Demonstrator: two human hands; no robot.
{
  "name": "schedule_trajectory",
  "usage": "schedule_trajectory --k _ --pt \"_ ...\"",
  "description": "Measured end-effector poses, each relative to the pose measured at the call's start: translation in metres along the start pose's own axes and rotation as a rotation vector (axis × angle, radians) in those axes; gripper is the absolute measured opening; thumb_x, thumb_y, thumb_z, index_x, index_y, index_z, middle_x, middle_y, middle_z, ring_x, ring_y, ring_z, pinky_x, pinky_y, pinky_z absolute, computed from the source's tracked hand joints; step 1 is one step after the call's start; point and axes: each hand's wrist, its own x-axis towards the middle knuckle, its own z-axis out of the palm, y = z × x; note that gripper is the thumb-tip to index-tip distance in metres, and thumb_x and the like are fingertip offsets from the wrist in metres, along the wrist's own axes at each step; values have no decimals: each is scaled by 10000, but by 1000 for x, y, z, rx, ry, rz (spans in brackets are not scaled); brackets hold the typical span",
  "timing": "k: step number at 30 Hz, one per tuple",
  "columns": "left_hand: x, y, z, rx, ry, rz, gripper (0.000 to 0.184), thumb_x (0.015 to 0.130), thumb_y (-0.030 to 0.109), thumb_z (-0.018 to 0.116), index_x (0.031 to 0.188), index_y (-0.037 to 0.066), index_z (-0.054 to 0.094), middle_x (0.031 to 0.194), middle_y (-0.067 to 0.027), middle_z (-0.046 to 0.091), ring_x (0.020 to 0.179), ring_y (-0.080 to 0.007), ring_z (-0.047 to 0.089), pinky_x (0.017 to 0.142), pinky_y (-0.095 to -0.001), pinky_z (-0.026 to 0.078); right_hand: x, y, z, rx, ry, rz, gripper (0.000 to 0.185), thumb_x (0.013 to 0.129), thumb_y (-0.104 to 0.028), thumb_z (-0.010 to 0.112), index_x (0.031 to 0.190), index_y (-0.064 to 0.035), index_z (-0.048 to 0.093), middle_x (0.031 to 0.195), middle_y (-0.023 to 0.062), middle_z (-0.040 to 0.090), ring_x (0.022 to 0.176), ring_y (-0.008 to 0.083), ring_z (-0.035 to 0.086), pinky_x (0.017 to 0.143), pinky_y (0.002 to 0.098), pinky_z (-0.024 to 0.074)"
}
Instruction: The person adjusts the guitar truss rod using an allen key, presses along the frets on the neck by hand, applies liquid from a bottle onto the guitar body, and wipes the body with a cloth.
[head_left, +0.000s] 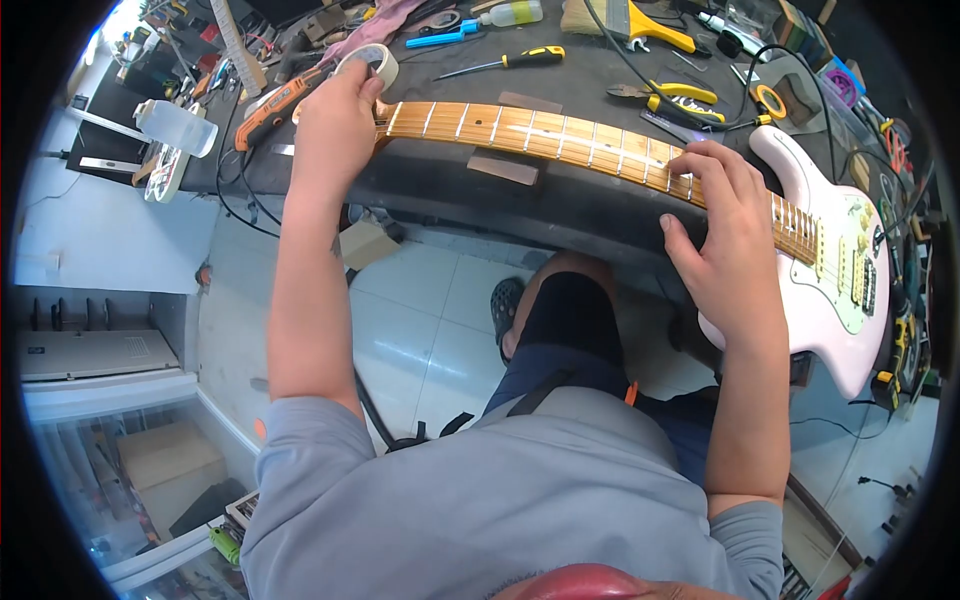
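A pale pink electric guitar (800,310) lies face up along the front edge of the dark workbench, its maple neck (545,133) pointing left. My left hand (338,115) is closed over the headstock end, beside a roll of masking tape (386,68). Its fingertips are hidden, so what they grip does not show. My right hand (730,225) rests over the upper frets near the body. Its fingers touch the strings and fretboard, with the thumb held apart below the neck. Small wooden blocks (503,167) sit at the neck's edges.
Behind the neck lie a screwdriver (510,60), yellow-handled pliers (680,97), a brush (640,25) and a black cable (745,110). An orange rotary tool (275,108) is left of my left hand, near a clear bottle (175,127). Clutter crowds the bench's far side.
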Motion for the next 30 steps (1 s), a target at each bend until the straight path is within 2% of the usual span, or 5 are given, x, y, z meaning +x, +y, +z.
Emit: schedule_trajectory --k 6,12,15,24,30 --pt "-1 -4 -18 -251 -156 4 155 1049 114 735 1077 -25 672 876 -151 732 825 -216 713 780 -387 554 0 -2 -1 3 -6 17 447 827 -22 821 1253 -61 690 1423 151 652 1357 406 583 1163 501 472" --pt "-5 -4 -2 -73 -46 47 137 1025 79 743 1092 -19 675 927 -193 747 855 -332 740 800 -428 564 -2 0 -1 6 0 -1 441 835 -43 824 1255 -68 693 1428 154 654 1356 404 586 1163 506 468" --pt "-8 5 -3 -124 -42 -9 119 1029 73 718 1075 -23 664 992 -236 753 973 -466 715 844 -539 543 -2 1 -2 12 4 -7 433 844 -54 825 1256 -72 692 1430 152 652 1356 402 586 1163 510 467" --pt "-22 6 15 -47 185 99 114 1047 79 695 1101 -19 673 988 -218 746 978 -444 719 867 -547 549 -4 5 -2 24 -18 2 430 854 -56 829 1259 -74 687 1430 145 642 1357 397 584 1169 519 468" --pt "-5 -6 1 -20 95 62 114 1032 85 734 1078 -13 698 950 -194 765 884 -391 754 807 -470 578 -5 5 0 23 -4 -7 429 851 -48 829 1254 -69 685 1429 147 644 1356 397 583 1170 519 463"
